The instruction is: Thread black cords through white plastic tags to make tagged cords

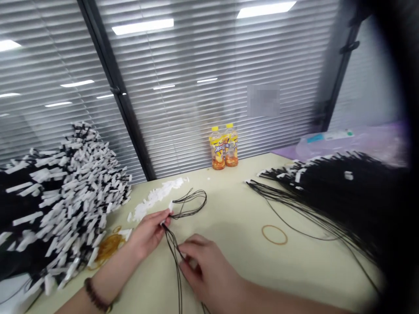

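I have the left hand (147,233) pinching a looped bundle of thin black cords (173,250) at its white-tagged end; the right hand (203,266), fingers curled together, presses the cords lower down, above the pale cream tabletop (235,244)

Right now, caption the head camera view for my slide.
Left hand and right hand hold thin black cords by white-tagged bundles.

One left hand (147,233) and one right hand (206,266) share one bundle of black cords (188,203). Around them: two yellow-capped bottles (218,148) at twelve o'clock, one tagged cord heap (65,205) at nine, another cord heap (340,196) at three, one loose rubber band (274,234) at three, one bead bracelet (96,294) at seven.
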{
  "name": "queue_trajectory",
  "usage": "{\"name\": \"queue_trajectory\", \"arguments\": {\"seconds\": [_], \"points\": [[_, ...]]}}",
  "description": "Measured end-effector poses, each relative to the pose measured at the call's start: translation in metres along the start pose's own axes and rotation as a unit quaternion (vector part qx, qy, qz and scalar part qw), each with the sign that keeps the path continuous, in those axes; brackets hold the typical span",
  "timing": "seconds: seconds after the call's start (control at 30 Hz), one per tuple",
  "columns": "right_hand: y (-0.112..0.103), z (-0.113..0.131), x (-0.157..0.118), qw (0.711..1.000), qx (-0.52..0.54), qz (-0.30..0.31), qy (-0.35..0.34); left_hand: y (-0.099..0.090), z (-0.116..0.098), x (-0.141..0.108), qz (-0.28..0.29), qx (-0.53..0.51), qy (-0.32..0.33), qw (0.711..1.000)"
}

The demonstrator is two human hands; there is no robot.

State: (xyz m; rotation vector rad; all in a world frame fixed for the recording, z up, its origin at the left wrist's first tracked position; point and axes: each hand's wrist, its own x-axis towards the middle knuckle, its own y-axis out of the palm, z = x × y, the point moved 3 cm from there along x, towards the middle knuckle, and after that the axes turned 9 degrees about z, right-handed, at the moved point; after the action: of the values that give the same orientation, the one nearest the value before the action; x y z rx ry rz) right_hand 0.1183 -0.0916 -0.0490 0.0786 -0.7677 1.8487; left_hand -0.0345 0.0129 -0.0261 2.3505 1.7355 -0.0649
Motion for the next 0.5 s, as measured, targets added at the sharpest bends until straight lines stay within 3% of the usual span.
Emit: {"name": "queue_trajectory", "arguments": {"seconds": [0.13,0.23,0.4,0.5], "points": [[0.005,0.006,-0.004,0.983,-0.172,0.044,-0.046,0.004,0.003,-0.002,-0.035,-0.024,-0.044,0.998],[0.014,0.007,-0.004,0.961,-0.250,0.078,-0.087,0.008,0.003,-0.006,-0.058,-0.004,-0.039,0.998],[0.022,0.001,0.001,0.946,-0.293,0.064,-0.125,0.006,0.006,-0.008,-0.079,0.089,-0.020,0.993],[0.021,-0.004,0.004,0.955,-0.241,0.103,-0.140,0.005,0.009,-0.008,-0.063,0.118,-0.013,0.991]]}}
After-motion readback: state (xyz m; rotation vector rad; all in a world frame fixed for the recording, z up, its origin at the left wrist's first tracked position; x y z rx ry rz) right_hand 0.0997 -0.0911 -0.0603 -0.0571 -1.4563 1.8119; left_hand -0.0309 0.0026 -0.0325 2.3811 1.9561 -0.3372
